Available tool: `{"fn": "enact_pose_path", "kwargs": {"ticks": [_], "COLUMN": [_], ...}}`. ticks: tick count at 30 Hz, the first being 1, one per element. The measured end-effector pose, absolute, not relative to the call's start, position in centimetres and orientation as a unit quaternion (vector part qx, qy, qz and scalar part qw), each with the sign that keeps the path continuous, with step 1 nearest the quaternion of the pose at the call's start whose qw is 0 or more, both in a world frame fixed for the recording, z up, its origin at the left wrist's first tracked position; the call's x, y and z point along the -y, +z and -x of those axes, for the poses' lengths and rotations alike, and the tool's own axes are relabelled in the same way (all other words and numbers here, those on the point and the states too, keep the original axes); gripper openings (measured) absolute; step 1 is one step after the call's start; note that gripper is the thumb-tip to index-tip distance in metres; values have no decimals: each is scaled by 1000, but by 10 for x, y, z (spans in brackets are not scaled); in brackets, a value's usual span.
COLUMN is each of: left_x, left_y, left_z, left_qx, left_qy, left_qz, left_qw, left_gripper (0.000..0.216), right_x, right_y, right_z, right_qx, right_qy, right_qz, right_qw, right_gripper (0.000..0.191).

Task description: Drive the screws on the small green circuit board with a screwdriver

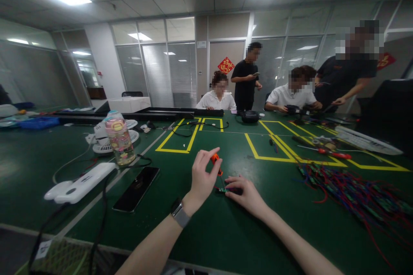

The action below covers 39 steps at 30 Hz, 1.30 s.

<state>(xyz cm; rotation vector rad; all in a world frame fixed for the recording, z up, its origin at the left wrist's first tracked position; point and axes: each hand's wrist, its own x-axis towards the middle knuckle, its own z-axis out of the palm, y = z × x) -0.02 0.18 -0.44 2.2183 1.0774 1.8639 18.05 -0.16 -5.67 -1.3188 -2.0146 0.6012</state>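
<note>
My left hand is closed around a small screwdriver with an orange and black handle, held upright over the green table. Its thin shaft runs down to a small green circuit board lying on the tabletop; whether the tip touches it is too small to tell. My right hand rests on the table with its fingertips gripping the board's right end, and these fingers hide part of it. A watch sits on my left wrist.
On the right lies a heap of small circuit boards with red and blue wires, with a red-handled screwdriver behind it. A phone, a white device and a drink bottle stand or lie left. Several people are across the table.
</note>
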Motion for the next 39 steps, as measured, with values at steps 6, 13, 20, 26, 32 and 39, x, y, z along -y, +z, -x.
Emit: {"fn": "enact_pose_path", "kwargs": {"ticks": [6, 13, 20, 26, 32, 39], "left_x": [1, -1, 2, 1, 3, 1], "left_y": [-3, -4, -5, -5, -3, -4], "left_z": [-1, -1, -4, -2, -3, -1], "left_qx": [-322, -332, -324, -341, -334, -342], "left_qy": [593, 601, 589, 590, 585, 585], "left_qz": [-736, -727, -739, -731, -737, -735], "left_qw": [43, 23, 41, 29, 50, 25], "left_gripper": [35, 28, 34, 30, 38, 32], "right_x": [0, 2, 1, 1, 0, 2], "right_y": [-59, -55, -59, -61, -60, -56], "right_z": [-181, -180, -181, -180, -181, -180], "right_qx": [767, 768, 769, 768, 769, 772], "right_qy": [231, 231, 227, 226, 227, 227], "right_qz": [501, 502, 498, 497, 493, 492], "right_qw": [327, 324, 331, 336, 338, 332], "right_gripper": [16, 16, 15, 17, 16, 15]}}
